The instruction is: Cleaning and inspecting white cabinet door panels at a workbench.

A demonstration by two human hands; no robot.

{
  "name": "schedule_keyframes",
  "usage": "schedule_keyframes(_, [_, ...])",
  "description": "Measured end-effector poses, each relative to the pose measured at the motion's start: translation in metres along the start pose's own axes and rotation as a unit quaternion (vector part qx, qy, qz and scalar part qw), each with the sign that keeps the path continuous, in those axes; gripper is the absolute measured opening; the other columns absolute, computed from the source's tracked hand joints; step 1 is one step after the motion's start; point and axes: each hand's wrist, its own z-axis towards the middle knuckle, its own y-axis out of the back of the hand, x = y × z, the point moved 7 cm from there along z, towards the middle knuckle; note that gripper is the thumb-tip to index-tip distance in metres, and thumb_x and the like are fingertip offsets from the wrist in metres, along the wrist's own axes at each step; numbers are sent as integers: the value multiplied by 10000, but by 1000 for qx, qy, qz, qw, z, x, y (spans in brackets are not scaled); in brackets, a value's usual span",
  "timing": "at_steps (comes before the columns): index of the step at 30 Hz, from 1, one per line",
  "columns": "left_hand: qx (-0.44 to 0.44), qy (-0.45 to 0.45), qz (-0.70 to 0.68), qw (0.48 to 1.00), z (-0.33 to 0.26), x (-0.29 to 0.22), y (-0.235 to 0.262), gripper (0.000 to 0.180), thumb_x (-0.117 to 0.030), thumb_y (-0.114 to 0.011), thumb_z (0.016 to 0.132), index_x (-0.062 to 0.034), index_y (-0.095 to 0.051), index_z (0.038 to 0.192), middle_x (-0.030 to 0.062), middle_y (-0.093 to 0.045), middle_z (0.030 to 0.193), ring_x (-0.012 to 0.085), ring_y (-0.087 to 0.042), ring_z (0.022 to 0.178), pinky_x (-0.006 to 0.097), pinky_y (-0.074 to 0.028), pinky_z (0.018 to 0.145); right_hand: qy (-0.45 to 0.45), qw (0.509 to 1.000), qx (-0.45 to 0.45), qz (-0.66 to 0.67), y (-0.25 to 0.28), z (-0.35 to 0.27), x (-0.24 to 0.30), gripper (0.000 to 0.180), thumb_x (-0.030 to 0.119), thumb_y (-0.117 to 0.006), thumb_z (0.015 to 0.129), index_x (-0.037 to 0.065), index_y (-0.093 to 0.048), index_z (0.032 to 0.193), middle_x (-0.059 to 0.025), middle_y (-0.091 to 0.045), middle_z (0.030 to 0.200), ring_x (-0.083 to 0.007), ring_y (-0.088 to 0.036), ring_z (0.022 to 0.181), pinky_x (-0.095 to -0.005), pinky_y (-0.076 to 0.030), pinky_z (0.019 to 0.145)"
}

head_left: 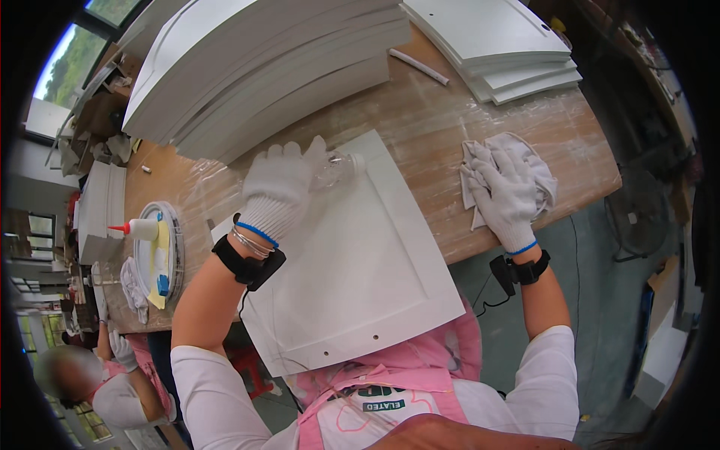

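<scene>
My left hand (276,180), in a white knitted glove with a blue cuff edge, is curled round a clear plastic bottle (330,171). The bottle is tipped sideways, its white end pointing right, over a white panel (352,247). This panel has a recessed centre and small dark holes along its near edge; it overhangs the table's front edge toward my body. To the right, my gloved right hand (504,184) closes over a bunched white cloth (540,176) on the table. Its fingertips are partly lost against the cloth.
Behind the panel rises a tall stack of white boards (277,67); a lower stack (510,52) stands at the far right. A white rod (418,66) lies between them. At left, a round lid (178,251) carries a red-tipped glue bottle (142,229). A co-worker (124,390) is at lower left.
</scene>
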Motion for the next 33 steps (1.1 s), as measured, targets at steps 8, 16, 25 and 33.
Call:
schedule_keyframes(8, [8, -14, 26, 1000, 5, -12, 9, 447, -211, -551, 930, -112, -491, 1362, 131, -629, 1041, 289, -609, 997, 414, -481, 860, 11, 1000, 7, 8, 3, 2, 2, 291, 204, -769, 758, 120, -737, 1035, -125, -648, 1247, -340, -582, 1097, -446, -449, 949])
schedule_keyframes(16, [-12, 29, 28, 999, 20, -2, 2, 544, -306, -658, 884, -153, -458, 1366, 141, -611, 1079, 330, -604, 1030, 446, -487, 860, 15, 1000, -7, -1, 1, 0, 0, 289, 195, -771, 753, 121, -740, 1030, -120, -651, 1241, -342, -583, 1093, -447, -449, 954])
schedule_keyframes(25, [-24, 64, 28, 997, 13, 18, -4, 575, -312, -658, 878, -160, -451, 1393, 150, -607, 1079, 337, -605, 1022, 452, -493, 860, -3, 1000, -13, 2, 1, 0, -2, 240, 237, -763, 774, 146, -747, 996, -112, -655, 1244, -332, -584, 1144, -457, -439, 960])
schedule_keyframes(33, [-19, 78, -7, 997, -11, 23, 0, 535, -268, -617, 897, -117, -469, 1388, 171, -619, 1089, 331, -614, 1013, 447, -500, 848, -3, 999, -2, 33, 5, 3, 1, 282, 181, -760, 762, 113, -726, 1033, -115, -659, 1200, -332, -591, 1106, -449, -453, 944])
